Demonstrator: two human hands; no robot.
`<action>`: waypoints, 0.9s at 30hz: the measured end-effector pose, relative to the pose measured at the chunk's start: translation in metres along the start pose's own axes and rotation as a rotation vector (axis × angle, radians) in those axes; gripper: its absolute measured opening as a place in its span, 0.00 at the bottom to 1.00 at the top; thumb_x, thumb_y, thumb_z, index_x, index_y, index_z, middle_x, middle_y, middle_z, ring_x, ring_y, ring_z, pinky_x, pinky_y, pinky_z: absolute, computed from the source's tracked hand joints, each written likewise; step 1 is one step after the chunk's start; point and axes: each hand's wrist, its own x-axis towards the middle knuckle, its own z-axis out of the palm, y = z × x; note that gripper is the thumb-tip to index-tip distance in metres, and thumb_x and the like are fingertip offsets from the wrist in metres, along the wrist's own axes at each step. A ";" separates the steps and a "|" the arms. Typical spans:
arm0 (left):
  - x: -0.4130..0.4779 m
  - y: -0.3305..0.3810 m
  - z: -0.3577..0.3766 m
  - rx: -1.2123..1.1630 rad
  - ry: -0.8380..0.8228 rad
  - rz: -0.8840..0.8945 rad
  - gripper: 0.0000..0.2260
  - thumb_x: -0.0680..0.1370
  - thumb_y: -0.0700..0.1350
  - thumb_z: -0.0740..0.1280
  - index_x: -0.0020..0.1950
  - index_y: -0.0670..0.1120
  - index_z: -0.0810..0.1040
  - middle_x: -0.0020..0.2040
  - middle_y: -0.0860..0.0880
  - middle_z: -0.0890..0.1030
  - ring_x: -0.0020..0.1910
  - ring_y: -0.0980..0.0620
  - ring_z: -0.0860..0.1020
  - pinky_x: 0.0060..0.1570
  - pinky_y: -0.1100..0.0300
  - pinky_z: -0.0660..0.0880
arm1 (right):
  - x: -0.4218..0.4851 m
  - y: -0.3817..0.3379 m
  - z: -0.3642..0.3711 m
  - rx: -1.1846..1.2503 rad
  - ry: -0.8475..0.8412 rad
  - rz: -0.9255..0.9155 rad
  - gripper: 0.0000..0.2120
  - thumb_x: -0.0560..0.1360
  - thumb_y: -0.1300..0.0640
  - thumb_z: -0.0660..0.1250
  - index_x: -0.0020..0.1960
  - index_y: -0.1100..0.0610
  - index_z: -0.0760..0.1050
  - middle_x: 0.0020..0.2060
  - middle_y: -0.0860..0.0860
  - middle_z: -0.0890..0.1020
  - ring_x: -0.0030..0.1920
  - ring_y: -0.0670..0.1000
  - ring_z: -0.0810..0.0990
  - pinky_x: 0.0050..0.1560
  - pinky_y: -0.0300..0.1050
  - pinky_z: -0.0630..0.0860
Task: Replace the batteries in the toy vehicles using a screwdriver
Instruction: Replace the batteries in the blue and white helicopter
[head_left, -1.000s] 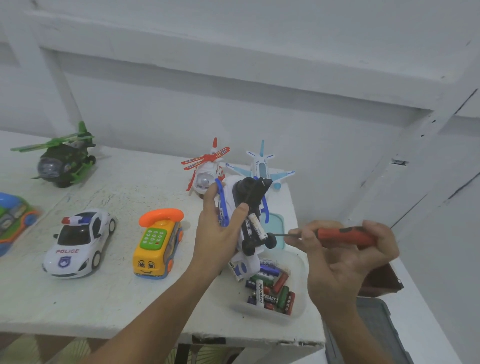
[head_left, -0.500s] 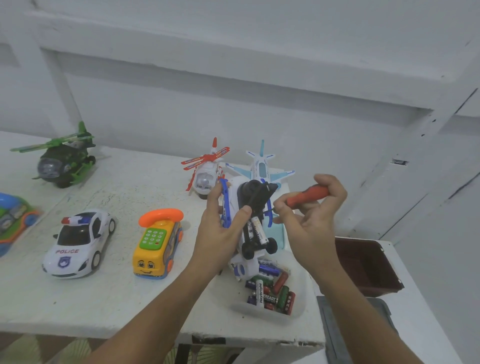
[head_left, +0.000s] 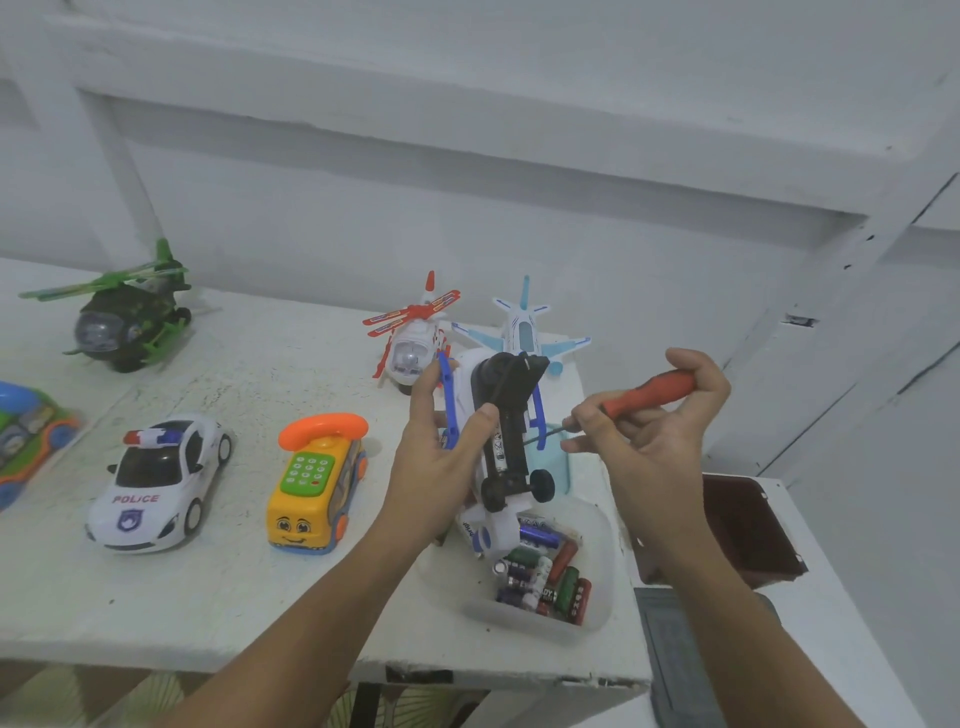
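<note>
i hold the toy helicopter (head_left: 514, 447) belly-up above the battery box (head_left: 602, 545) on the counter (head_left: 234, 587), left hand (head_left: 441, 467) curled around it, so the screwdriver (head_left: 652, 389) pinched in my right hand (head_left: 649, 452) can reach its battery slot, i think.

Since 1 s ago the right hand (head_left: 649, 447) has risen from low beside the battery tub (head_left: 597, 618) to the level of the held toy helicopter's (head_left: 511, 410) black underside. The screwdriver (head_left: 649, 389) then lay nearly level, tip by the rear wheels (head_left: 543, 486); now its orange handle tilts up to the right. Compared with 0.5 s ago, the hand has drawn slightly right, baring the thin shaft. More of the brown box (head_left: 748, 530) is uncovered.
</note>
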 end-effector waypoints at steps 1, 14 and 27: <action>0.000 -0.001 0.000 -0.008 0.001 -0.010 0.25 0.76 0.62 0.66 0.68 0.73 0.57 0.65 0.53 0.77 0.59 0.48 0.80 0.53 0.40 0.80 | 0.000 -0.001 0.002 0.008 0.004 -0.019 0.31 0.74 0.73 0.67 0.59 0.41 0.58 0.40 0.61 0.80 0.42 0.58 0.84 0.41 0.46 0.82; 0.001 -0.001 -0.003 -0.087 -0.017 -0.093 0.24 0.79 0.60 0.63 0.70 0.72 0.55 0.65 0.49 0.78 0.60 0.45 0.80 0.48 0.42 0.82 | 0.001 0.013 0.029 -0.210 -0.059 -0.485 0.31 0.73 0.71 0.67 0.60 0.43 0.57 0.44 0.58 0.79 0.44 0.54 0.83 0.45 0.51 0.82; 0.000 -0.002 0.002 -0.133 -0.043 -0.065 0.25 0.81 0.54 0.62 0.74 0.66 0.55 0.64 0.48 0.78 0.52 0.50 0.84 0.42 0.51 0.84 | 0.018 -0.002 0.026 -0.282 -0.158 -0.316 0.34 0.75 0.73 0.65 0.58 0.37 0.56 0.40 0.48 0.76 0.39 0.51 0.81 0.40 0.51 0.83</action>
